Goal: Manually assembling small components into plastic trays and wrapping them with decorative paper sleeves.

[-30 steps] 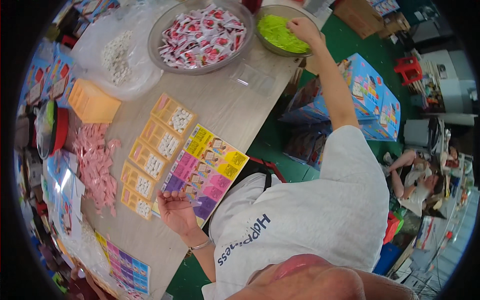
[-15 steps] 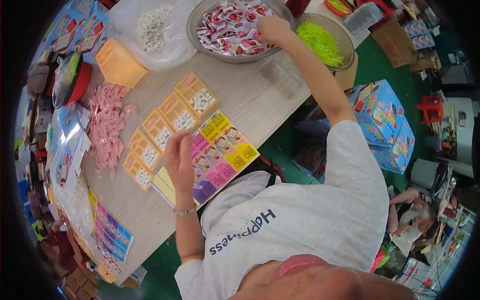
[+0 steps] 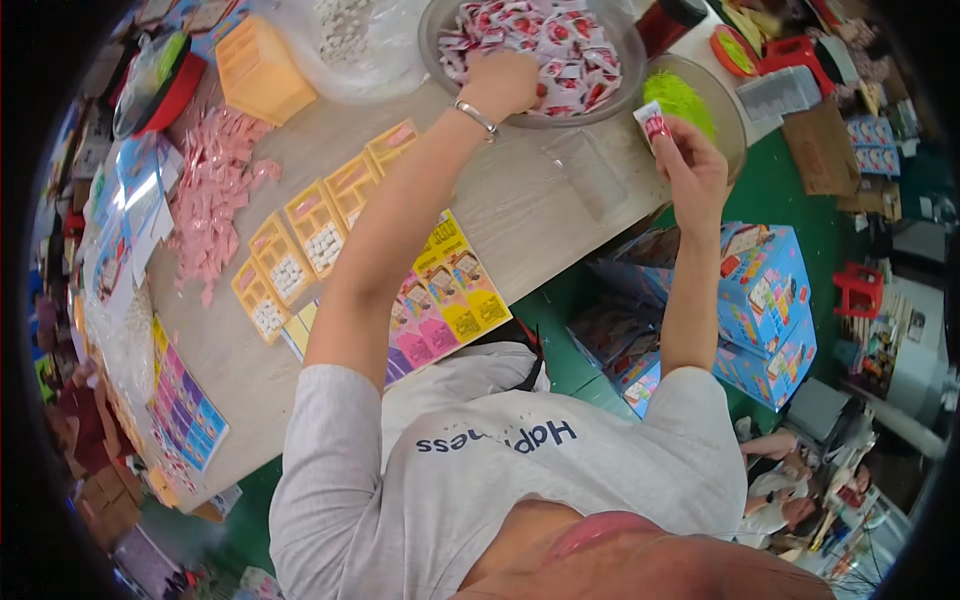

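My left hand (image 3: pixel 505 82) reaches into a grey bowl (image 3: pixel 632 85) heaped with small white-and-red printed sachets (image 3: pixel 580 50). Its fingertips are hidden among them. My right hand (image 3: pixel 694 172) is raised beside the bowl of bright green shreds (image 3: pixel 678 100), pinching one small sachet (image 3: pixel 652 122) between thumb and fingers. Under my left forearm stands a row of yellow compartment trays (image 3: pixel 283 268), holding white pellets and pink sachets. Printed yellow, pink and purple card sheets (image 3: pixel 470 285) lie at the near table edge, partly covered by that arm.
Pink sachets (image 3: pixel 215 180) are heaped on the left of the table. Stacked yellow trays (image 3: pixel 262 75) stand beside a plastic bag of white pellets (image 3: pixel 343 30). A clear plastic tray (image 3: pixel 590 175) lies near the right edge. Blue printed boxes (image 3: pixel 765 285) are stacked on the green floor.
My left hand has moved from above the yellow trays into the bowl of sachets. The right hand has come out of that bowl, now holding a sachet farther right.
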Demonstrator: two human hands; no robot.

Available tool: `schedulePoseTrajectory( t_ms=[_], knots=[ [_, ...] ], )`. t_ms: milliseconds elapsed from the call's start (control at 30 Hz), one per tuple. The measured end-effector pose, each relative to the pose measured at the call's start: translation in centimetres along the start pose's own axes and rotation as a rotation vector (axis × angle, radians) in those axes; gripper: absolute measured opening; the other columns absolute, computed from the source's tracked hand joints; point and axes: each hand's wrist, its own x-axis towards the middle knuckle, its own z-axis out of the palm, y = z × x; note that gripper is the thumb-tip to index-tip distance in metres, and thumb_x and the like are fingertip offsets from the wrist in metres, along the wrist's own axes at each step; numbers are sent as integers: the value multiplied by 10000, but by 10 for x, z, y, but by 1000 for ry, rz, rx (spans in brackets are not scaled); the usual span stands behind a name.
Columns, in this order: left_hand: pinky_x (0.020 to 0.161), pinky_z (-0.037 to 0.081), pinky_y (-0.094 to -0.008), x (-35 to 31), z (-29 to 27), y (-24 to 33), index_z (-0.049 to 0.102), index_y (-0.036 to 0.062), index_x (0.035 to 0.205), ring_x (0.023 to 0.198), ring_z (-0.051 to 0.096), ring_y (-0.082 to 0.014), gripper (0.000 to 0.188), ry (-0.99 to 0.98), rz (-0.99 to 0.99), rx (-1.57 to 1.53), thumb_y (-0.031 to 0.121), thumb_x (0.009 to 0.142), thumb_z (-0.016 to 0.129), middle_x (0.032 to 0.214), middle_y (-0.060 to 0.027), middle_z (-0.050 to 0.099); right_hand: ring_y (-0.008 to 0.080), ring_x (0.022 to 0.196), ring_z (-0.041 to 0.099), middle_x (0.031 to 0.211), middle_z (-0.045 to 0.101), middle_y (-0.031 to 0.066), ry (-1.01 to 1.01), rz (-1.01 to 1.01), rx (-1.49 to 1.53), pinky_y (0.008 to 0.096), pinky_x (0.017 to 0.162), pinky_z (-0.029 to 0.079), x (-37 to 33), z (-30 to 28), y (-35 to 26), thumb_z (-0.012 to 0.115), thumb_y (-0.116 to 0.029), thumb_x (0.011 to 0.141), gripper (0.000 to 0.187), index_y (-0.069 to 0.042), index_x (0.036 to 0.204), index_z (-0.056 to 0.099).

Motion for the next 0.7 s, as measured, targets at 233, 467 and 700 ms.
schedulePoseTrajectory(
  t_ms=[233, 467, 700],
  knots=[
    [1175, 265, -555, -62, -88, -61, 474, 166, 1476, 1460, 366, -285, 737, -395, -134, -546, 321, 814, 760, 1507, -148, 482, 47, 662, 552, 823, 672, 4, -217, 100, 261, 191, 581, 414, -33, 81, 33, 687, -5, 912, 87, -15, 995, 710],
    [709, 513, -326, -197, 0, -180, 777, 108, 1052, 758, 686, -199, 246, 22, -356, -625, 284, 891, 720, 870, -86, 759, 141, 736, 649, 824, 708, 74, -356, -157, -181, 290, 685, 515, 12, 234, 70, 643, -119, 950, 147, -15, 1032, 707],
    [751, 530, -344, -210, 38, -180, 769, 63, 1004, 836, 696, -220, 275, 156, -431, -562, 298, 865, 732, 952, -105, 747, 328, 839, 692, 895, 718, 106, -296, -252, -649, 436, 774, 543, 39, 275, 93, 672, -216, 903, 210, -84, 1055, 731]
  ],
)
